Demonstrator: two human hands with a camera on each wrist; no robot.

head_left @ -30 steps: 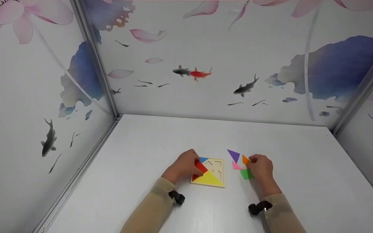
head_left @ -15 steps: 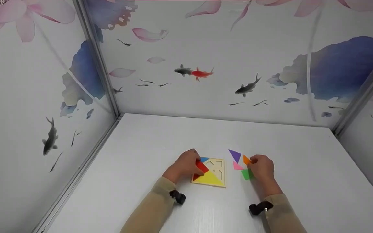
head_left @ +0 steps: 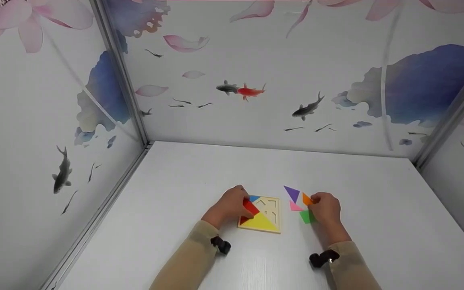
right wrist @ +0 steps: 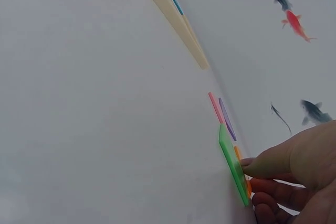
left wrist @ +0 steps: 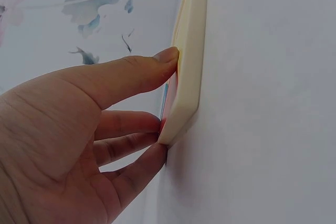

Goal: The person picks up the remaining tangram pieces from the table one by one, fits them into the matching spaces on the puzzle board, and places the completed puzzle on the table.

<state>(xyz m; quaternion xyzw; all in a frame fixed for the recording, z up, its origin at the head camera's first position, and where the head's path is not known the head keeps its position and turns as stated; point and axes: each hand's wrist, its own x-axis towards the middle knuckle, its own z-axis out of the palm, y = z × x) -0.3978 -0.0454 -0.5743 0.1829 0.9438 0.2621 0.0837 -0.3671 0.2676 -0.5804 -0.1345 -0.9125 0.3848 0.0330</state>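
A wooden tangram tray [head_left: 278, 213] lies flat on the white table, with a yellow triangle [head_left: 262, 222], a red piece [head_left: 252, 207] and a blue piece [head_left: 253, 198] seated in it. My left hand [head_left: 230, 204] holds the tray's left side, thumb over the red area and fingers along the edge. Recesses show bare wood at the tray's upper right. Right of it are a purple triangle [head_left: 292, 194], a pink piece [head_left: 295, 206] and a green piece [head_left: 306, 217]. With thumb and fingers, my right hand [head_left: 326, 208] pinches the orange piece [right wrist: 238, 153], just behind the green one.
The white table [head_left: 199, 169] stretches around the tray and loose pieces. Printed panels [head_left: 232, 121] enclose it at the back and both sides. Dark wrist devices [head_left: 324, 258] sit at both cuffs.
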